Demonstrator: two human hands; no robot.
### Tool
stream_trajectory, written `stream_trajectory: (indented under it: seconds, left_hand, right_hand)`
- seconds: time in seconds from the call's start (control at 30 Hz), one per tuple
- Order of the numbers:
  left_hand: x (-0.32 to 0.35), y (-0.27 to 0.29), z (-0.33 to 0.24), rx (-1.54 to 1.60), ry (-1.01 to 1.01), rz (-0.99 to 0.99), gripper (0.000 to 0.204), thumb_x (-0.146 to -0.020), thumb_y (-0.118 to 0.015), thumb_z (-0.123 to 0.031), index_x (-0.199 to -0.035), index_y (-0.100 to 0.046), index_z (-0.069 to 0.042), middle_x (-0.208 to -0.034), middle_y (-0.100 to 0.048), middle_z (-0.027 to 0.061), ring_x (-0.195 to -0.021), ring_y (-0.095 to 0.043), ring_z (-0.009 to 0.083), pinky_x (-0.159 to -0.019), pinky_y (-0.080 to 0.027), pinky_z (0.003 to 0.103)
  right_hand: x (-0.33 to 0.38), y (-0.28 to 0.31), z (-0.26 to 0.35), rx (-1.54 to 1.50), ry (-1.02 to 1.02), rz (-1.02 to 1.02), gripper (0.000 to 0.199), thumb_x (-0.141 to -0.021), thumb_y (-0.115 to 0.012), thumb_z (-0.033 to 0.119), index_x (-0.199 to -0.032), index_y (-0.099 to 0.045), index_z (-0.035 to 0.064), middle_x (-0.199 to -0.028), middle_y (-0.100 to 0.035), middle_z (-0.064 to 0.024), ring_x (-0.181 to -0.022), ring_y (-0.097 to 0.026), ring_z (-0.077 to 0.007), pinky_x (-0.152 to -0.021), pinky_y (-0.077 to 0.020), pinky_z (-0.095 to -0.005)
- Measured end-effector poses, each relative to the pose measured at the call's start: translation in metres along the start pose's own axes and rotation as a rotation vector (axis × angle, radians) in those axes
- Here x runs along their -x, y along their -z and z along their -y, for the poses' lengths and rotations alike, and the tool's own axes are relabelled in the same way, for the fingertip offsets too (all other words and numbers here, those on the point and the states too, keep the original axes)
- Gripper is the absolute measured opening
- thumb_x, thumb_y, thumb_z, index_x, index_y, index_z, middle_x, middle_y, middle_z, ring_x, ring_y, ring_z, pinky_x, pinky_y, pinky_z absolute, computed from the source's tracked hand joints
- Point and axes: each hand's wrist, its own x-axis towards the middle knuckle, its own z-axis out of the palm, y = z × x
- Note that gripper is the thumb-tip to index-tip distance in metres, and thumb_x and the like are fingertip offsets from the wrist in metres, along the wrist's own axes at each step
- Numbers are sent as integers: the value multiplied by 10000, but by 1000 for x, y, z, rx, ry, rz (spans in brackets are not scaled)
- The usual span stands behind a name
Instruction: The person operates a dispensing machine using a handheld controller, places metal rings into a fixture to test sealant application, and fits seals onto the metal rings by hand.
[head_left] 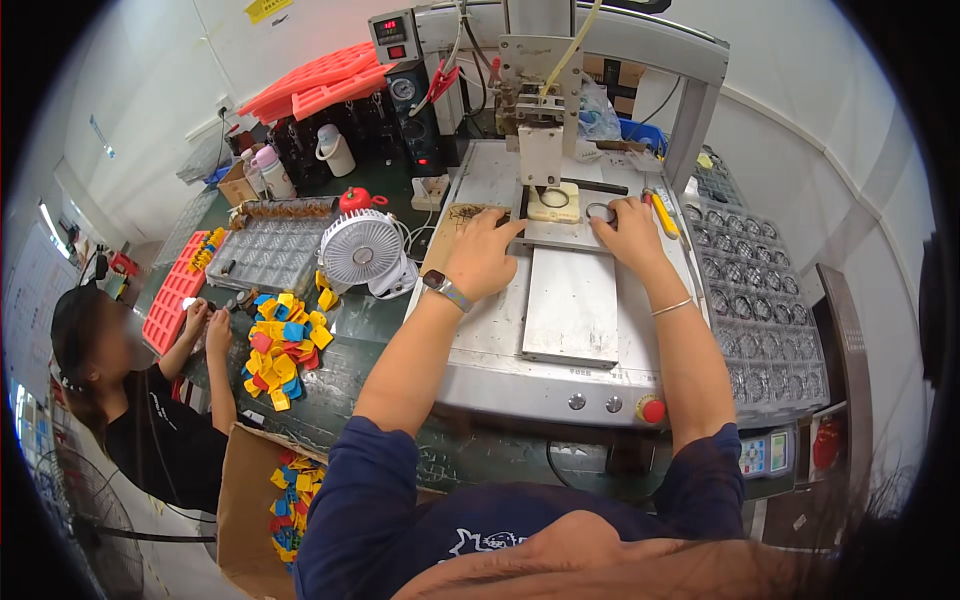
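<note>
Reaches past a round red push button [653, 410], set at the front probably for quick pressing, and a flat white metal plate [570, 305]. Spreads the left hand [483, 253] wide and empty, perhaps for support; curves the right hand [632, 235] over a thin dark ring [589, 211] (cannot tell whether pinched). Farther, has a second dark ring [554, 207] on a square cream block [545, 214], seemingly placed to line up with the grey metal press head [541, 150].
</note>
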Motion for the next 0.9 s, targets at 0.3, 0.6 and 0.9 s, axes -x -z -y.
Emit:
stream_trajectory:
  seconds: [0.3,0.6,0.9]
  left_hand:
    - [-3,0,2,69,-26,-97,387,-732,-550,-74,-1100,-670,-87,-1232,-561,193,-1160,-513,350,-983,-402,450]
    - [-5,2,1,125,-55,-139,276,-725,-541,-60,-961,-687,-59,-1159,-599,165,-1106,-541,332,-951,-423,422]
    - [-4,1,-1,156,-86,-143,238,-720,-540,-46,-928,-653,-21,-1137,-598,171,-1102,-531,342,-957,-414,416]
  right_hand:
    - [5,8,5,39,20,19,443,-778,-654,378,-1007,-652,-1,-1051,-601,-151,-1030,-540,-319,-875,-451,-395]
    - [12,12,11,86,30,18,491,-765,-672,447,-996,-666,13,-1026,-602,-147,-1014,-547,-311,-865,-449,-405]
    - [13,14,13,86,22,45,479,-762,-685,449,-979,-680,22,-1029,-601,-145,-1022,-543,-313,-868,-449,-409]
